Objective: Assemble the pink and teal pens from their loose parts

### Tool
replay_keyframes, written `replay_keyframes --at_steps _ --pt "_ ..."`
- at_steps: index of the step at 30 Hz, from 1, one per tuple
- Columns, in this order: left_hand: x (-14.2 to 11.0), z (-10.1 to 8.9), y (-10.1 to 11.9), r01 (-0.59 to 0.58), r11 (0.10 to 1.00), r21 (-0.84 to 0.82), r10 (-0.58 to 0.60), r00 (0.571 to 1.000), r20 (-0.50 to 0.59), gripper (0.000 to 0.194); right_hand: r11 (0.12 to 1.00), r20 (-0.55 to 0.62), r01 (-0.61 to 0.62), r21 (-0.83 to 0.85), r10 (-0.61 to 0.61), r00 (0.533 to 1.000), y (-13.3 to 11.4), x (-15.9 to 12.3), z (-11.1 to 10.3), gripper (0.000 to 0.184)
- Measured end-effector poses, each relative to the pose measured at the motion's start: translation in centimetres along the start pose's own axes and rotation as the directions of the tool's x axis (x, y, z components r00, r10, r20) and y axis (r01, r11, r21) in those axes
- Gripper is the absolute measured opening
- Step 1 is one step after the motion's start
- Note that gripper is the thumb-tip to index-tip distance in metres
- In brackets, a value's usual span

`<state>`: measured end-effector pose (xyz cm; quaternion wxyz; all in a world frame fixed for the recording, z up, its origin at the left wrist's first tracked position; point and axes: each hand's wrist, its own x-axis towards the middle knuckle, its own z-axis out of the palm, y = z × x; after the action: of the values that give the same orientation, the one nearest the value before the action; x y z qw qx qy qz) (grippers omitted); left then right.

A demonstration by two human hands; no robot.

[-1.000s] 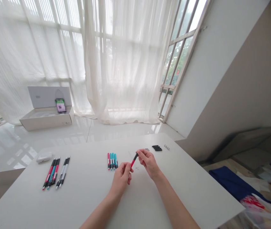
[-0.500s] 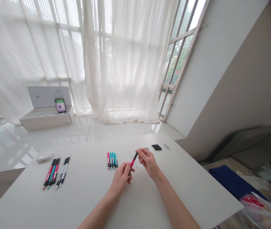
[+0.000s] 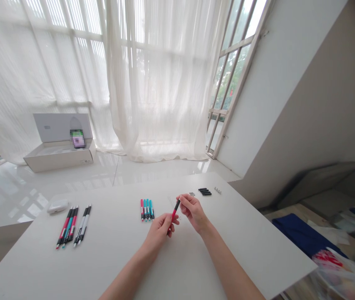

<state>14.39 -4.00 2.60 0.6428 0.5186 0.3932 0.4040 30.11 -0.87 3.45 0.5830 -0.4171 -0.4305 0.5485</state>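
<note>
A pink ballpoint pen [image 3: 174, 213] with a black grip is held at a slant above the white table. My left hand [image 3: 161, 227] is closed around its barrel, hiding the lower end. The thumb and fingertips of my right hand [image 3: 194, 211] pinch the pen's upper end, where a small pale tip shows. Partly hidden behind my hands lie thin clear refills [image 3: 170, 201]. Past my right hand are small metal springs [image 3: 192, 193], several black rubber grips [image 3: 205, 192] and several grey cone tips [image 3: 217, 190].
Left of my hands lie several pink and teal pen barrels [image 3: 147, 209]. Farther left are whole pens [image 3: 68, 227], white pens [image 3: 83, 225] and a white case [image 3: 58, 206]. An open white box [image 3: 59, 161] stands on the ledge behind the table [image 3: 115, 258].
My left fingers have shifted slightly around the barrel, and less of the pen's lower end shows. My right hand stays pinched at the upper end. The view has moved a little.
</note>
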Motion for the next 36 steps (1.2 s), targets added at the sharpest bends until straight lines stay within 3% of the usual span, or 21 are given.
replay_keyframes --at_steps 2,9,13,17,20,26,32,36 --pt "-0.1 0.0 -0.1 0.005 1.000 0.011 -0.005 1.000 0.012 0.049 1.000 0.014 0.001 -0.013 -0.001 1.000 0.0 -0.1 0.1 0.033" --pt "-0.2 0.1 -0.3 0.012 0.998 0.054 -0.007 0.995 -0.097 0.043 0.999 0.036 0.014 -0.037 -0.013 0.999 0.0 -0.1 0.0 0.032" --pt "-0.3 0.0 0.4 0.013 1.000 0.007 -0.014 0.998 0.060 0.050 1.000 0.035 0.005 -0.026 -0.005 0.999 0.0 -0.1 0.0 0.034" --pt "-0.5 -0.5 1.0 0.039 0.999 0.017 -0.042 0.973 0.225 0.047 0.999 0.104 -0.025 -0.026 0.027 0.994 -0.5 -0.5 0.3 0.034" --pt "-0.3 -0.8 0.7 0.019 0.998 0.052 -0.031 0.970 0.241 0.038 0.999 0.148 -0.037 -0.039 0.042 0.988 -1.0 -0.9 0.5 0.033" --pt "-0.1 -0.6 0.1 0.004 0.995 0.104 -0.020 0.987 0.156 0.028 0.998 0.202 -0.029 -0.056 0.040 0.978 -1.4 -1.3 0.6 0.033" --pt "-0.8 -0.4 0.9 -0.001 0.997 0.077 -0.020 0.962 0.272 0.035 0.994 0.223 -0.066 -0.089 0.085 0.971 -1.1 -1.4 0.8 0.034" --pt "-0.5 -0.4 0.3 0.003 0.997 0.071 -0.021 0.969 0.247 0.027 0.995 0.248 -0.041 -0.094 0.063 0.967 -0.9 -1.3 0.8 0.032"
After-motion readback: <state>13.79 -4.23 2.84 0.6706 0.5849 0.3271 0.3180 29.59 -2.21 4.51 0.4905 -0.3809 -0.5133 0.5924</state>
